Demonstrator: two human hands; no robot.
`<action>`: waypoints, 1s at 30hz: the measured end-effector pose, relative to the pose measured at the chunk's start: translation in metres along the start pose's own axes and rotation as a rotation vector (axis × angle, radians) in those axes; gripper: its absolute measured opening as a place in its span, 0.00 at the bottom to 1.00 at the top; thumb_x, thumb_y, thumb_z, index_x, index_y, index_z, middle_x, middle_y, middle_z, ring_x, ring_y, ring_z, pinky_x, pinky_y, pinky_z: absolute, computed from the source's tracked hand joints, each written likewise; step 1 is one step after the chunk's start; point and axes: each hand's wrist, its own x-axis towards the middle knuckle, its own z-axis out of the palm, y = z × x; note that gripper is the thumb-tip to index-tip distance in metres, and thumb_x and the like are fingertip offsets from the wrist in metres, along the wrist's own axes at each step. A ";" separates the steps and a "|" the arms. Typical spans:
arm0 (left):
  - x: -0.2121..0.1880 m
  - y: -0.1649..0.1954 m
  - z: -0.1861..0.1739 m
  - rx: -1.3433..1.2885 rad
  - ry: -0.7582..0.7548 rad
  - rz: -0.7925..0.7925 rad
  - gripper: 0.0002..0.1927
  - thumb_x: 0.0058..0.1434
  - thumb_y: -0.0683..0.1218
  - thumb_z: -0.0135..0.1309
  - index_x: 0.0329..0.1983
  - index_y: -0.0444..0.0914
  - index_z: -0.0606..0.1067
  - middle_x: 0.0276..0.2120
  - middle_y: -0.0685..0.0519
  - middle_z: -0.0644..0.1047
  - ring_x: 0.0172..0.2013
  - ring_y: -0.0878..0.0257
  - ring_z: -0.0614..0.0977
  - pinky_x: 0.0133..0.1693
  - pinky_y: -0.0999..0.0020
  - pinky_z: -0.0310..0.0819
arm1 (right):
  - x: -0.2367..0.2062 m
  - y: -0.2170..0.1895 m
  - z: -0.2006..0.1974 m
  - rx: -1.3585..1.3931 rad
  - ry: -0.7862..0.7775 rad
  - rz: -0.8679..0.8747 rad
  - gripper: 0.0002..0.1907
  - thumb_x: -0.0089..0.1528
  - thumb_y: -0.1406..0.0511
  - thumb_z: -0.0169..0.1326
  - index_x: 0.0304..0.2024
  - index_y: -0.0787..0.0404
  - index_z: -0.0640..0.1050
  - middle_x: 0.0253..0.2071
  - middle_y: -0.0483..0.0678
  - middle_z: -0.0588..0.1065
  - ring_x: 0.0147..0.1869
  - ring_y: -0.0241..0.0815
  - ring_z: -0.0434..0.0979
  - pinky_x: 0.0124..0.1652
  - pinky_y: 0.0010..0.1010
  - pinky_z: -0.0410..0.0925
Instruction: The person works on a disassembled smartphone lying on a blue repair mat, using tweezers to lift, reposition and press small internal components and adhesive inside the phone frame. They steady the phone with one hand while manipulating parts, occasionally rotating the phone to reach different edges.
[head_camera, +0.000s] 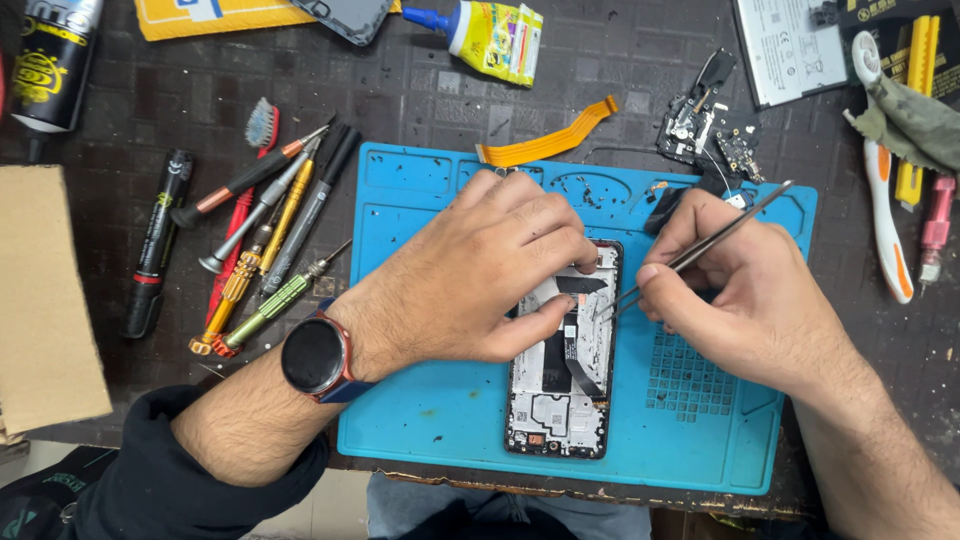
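Observation:
An opened phone (560, 400) with its back off lies upright on a blue repair mat (440, 420). My left hand (470, 270), with a round watch on the wrist, rests over the phone's upper half and presses it down with thumb and fingers. My right hand (745, 290) grips metal tweezers (700, 250); their tips touch the phone's upper right inside, near a black flex strip. Much of the phone's top is hidden under my left hand.
Several screwdrivers and a brush (265, 230) lie left of the mat. An orange flex cable (550, 145), small circuit boards (705, 125), a glue bottle (490, 35) and a phone battery (790, 45) sit behind. A cardboard box (45, 300) stands far left; plastic tools (890, 200) far right.

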 end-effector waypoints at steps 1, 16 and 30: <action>0.000 0.000 0.001 -0.002 -0.009 -0.002 0.16 0.59 0.48 0.62 0.48 0.39 0.75 0.44 0.51 0.74 0.51 0.52 0.74 0.51 0.55 0.65 | 0.000 0.001 -0.001 0.001 0.003 -0.026 0.07 0.62 0.69 0.56 0.35 0.64 0.71 0.28 0.44 0.76 0.31 0.30 0.79 0.30 0.21 0.73; 0.000 -0.001 0.002 -0.002 -0.013 -0.004 0.16 0.59 0.48 0.63 0.47 0.39 0.75 0.45 0.51 0.74 0.52 0.50 0.73 0.51 0.54 0.65 | 0.000 -0.005 -0.002 -0.226 -0.077 -0.107 0.07 0.56 0.67 0.60 0.30 0.66 0.79 0.27 0.43 0.76 0.31 0.30 0.80 0.30 0.24 0.73; -0.002 -0.003 0.003 -0.004 -0.026 -0.008 0.17 0.59 0.48 0.62 0.49 0.39 0.75 0.45 0.51 0.73 0.51 0.51 0.73 0.51 0.54 0.65 | 0.001 -0.005 -0.001 -0.240 -0.091 -0.092 0.07 0.57 0.66 0.60 0.29 0.66 0.79 0.27 0.43 0.76 0.30 0.31 0.80 0.30 0.24 0.73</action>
